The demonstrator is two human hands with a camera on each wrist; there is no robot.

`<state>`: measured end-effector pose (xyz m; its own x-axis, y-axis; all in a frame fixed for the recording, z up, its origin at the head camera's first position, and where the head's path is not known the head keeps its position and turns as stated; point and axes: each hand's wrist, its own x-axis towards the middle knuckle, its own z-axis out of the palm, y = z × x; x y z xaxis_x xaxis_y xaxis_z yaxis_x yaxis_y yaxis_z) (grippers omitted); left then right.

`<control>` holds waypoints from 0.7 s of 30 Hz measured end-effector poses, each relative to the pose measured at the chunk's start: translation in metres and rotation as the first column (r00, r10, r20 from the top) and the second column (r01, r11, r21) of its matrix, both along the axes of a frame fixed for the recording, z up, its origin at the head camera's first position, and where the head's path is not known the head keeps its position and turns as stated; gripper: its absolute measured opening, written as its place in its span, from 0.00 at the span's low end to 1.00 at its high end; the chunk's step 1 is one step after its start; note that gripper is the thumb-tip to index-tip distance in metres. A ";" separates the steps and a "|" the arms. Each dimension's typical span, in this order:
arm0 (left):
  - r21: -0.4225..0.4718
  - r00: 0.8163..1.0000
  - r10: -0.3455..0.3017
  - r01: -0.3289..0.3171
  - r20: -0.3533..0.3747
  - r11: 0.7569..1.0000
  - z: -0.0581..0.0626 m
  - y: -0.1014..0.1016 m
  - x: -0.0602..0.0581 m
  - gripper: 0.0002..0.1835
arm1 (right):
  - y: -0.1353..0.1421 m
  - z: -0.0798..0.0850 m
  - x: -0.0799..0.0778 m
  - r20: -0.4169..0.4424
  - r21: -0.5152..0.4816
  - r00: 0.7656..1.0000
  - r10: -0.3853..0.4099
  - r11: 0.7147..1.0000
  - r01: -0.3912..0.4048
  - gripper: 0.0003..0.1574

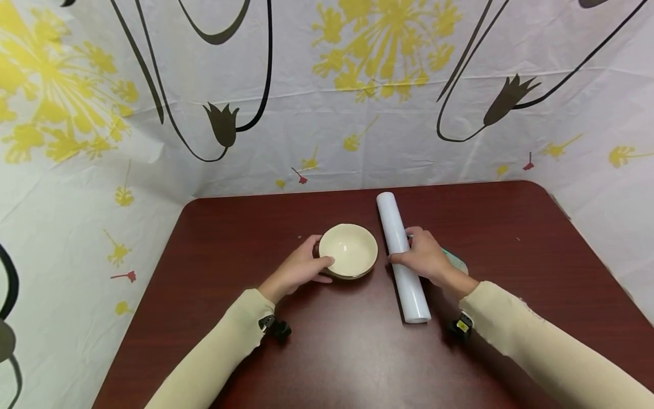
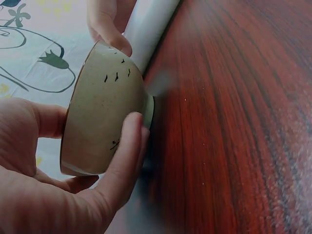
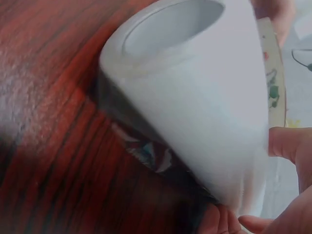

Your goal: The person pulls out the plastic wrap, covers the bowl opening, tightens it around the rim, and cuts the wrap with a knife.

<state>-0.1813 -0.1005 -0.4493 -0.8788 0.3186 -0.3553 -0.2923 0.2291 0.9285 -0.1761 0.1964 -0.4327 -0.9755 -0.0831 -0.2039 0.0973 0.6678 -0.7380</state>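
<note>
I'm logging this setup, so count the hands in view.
2: the left hand, gripping the bowl, and the right hand, gripping the white roll to the bowl's right; no other hand shows.

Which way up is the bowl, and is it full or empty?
Upright and empty: in the head view, the bowl faces mouth up, its inside bare; the left hand holds it.

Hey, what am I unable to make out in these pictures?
- Green-edged thing, head view: partly hidden behind the right hand; can't tell what it is.
- Bowl, right wrist view: largely blocked by the white roll.
- White roll, left wrist view: cut off by the top edge.
</note>
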 end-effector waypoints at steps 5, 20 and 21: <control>0.018 1.000 0.001 0.000 -0.011 1.000 0.000 0.001 0.000 0.39 | -0.006 -0.002 -0.002 -0.085 0.142 0.994 0.062 0.989 -0.050 0.59; -0.008 0.999 -0.016 0.016 -0.051 1.000 0.003 -0.003 0.010 0.39 | -0.005 -0.004 -0.004 -0.273 0.480 0.909 0.313 0.864 -0.153 0.48; -0.012 0.998 -0.019 0.018 -0.054 1.000 0.003 -0.003 0.011 0.39 | -0.004 -0.004 -0.004 -0.292 0.498 0.898 0.329 0.854 -0.151 0.47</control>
